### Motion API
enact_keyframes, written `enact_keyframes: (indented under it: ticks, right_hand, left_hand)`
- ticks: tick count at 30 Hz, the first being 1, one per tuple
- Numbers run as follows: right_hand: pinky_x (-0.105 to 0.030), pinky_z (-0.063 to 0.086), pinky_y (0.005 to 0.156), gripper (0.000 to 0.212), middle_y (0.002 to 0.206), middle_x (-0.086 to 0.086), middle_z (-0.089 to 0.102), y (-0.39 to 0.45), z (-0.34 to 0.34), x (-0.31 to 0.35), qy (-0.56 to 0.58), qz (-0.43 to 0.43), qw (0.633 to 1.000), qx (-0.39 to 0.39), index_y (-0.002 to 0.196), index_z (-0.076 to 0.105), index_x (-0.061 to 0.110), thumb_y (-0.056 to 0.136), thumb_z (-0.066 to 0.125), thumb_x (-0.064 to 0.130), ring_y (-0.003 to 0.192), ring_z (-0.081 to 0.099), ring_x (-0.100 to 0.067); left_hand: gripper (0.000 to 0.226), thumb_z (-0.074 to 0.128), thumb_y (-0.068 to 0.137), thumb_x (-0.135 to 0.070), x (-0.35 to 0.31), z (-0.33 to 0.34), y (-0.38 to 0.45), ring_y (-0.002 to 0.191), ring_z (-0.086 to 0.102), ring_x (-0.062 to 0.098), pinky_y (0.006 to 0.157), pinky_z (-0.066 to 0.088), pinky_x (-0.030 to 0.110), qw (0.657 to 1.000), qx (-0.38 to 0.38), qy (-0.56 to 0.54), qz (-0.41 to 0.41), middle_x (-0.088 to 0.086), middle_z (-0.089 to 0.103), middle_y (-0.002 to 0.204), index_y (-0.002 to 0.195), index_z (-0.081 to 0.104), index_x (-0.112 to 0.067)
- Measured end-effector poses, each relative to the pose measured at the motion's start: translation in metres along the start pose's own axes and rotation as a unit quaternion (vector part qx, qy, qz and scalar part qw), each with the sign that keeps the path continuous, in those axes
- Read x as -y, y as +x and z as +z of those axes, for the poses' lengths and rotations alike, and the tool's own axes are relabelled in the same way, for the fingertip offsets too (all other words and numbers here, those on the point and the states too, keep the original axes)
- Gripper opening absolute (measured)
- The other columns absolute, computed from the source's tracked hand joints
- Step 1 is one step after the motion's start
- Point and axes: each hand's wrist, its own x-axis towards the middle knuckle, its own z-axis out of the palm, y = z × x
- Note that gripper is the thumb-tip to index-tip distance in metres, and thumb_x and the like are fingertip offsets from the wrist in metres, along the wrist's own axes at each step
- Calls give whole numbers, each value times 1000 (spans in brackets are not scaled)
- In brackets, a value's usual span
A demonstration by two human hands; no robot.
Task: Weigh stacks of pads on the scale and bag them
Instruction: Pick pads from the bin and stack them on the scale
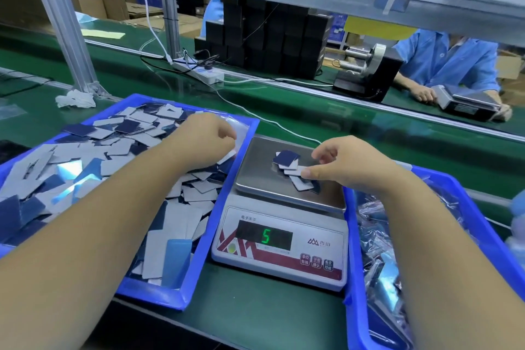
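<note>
A white scale with a steel pan stands in the middle; its green display reads 5. A few navy and grey pads lie spread on the pan. My right hand hovers over the pan's right side, thumb and fingers pinching the pads there. My left hand reaches into the blue tray on the left, which holds several loose pads; its fingers curl around pads at the tray's right wall.
A second blue tray at the right holds filled clear bags. Beyond the green belt are a power strip, stacked black boxes, a tape dispenser and another person at a scale.
</note>
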Motion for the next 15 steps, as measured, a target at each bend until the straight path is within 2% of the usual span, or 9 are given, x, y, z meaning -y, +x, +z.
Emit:
enact_keyframes:
  ticks: [2, 3, 5, 8, 10, 11, 13, 15]
  right_hand:
    - [-16, 42, 65, 50, 93, 18, 66, -2, -5, -2, 2, -3, 1000, 17, 101, 68, 30, 64, 83, 60, 85, 60, 3]
    - [-18, 46, 69, 49, 93, 17, 67, -2, -6, -2, 5, -5, 1000, 25, 101, 69, 30, 63, 84, 57, 86, 62, 0]
    - [-25, 52, 80, 49, 93, 13, 69, -3, -6, -2, 6, -7, 999, 39, 101, 70, 28, 63, 87, 52, 89, 65, -6]
    - [-25, 50, 77, 47, 90, 9, 69, -3, -5, -2, 19, -5, 999, 35, 99, 71, 26, 62, 88, 50, 81, 63, -7]
    - [-25, 47, 71, 45, 88, 3, 69, -2, -4, -4, 20, -5, 999, 28, 97, 72, 23, 64, 87, 48, 75, 59, -8]
    - [-25, 45, 69, 44, 88, 1, 68, -1, -3, -4, 17, -4, 999, 27, 96, 72, 21, 65, 87, 47, 73, 58, -8]
    - [-21, 43, 65, 42, 85, 6, 67, 0, 0, -4, 11, -2, 1000, 29, 98, 72, 23, 67, 87, 47, 71, 57, -3]
    - [-17, 39, 61, 41, 83, 13, 64, 1, 2, -3, 12, -1, 999, 31, 99, 70, 27, 67, 87, 46, 70, 56, 3]
  left_hand:
    - [31, 52, 91, -18, -21, 2, 3, 90, 56, 11, 82, 46, 30, 997, 47, 14, 59, -13, 61, 107, 110, 70, -34]
    - [34, 53, 92, -19, -32, 4, 5, 92, 53, 9, 84, 42, 29, 994, 69, 25, 85, -14, 57, 114, 117, 67, -37]
    - [42, 54, 95, -23, -51, 9, 10, 95, 47, 3, 81, 34, 17, 984, 123, 46, 117, -12, 52, 128, 135, 56, -37]
    - [61, 55, 97, -29, -72, 15, 20, 126, 46, 9, 96, 29, 20, 969, 212, 63, 110, -9, 37, 156, 153, 33, -31]
    - [61, 56, 95, -25, -80, 15, 24, 138, 41, 18, 104, 32, 27, 957, 255, 95, 104, -6, 37, 156, 152, 35, -28]
    - [53, 56, 94, -20, -83, 15, 25, 134, 45, 22, 104, 37, 31, 948, 277, 108, 113, -4, 47, 148, 146, 45, -25]
    - [34, 56, 91, -11, -88, 14, 29, 114, 56, 26, 94, 45, 36, 931, 310, 124, 147, 1, 62, 122, 125, 59, -15]
    - [39, 61, 91, -12, -90, 11, 32, 107, 57, 22, 87, 47, 33, 924, 323, 134, 154, -2, 63, 121, 130, 59, -18]
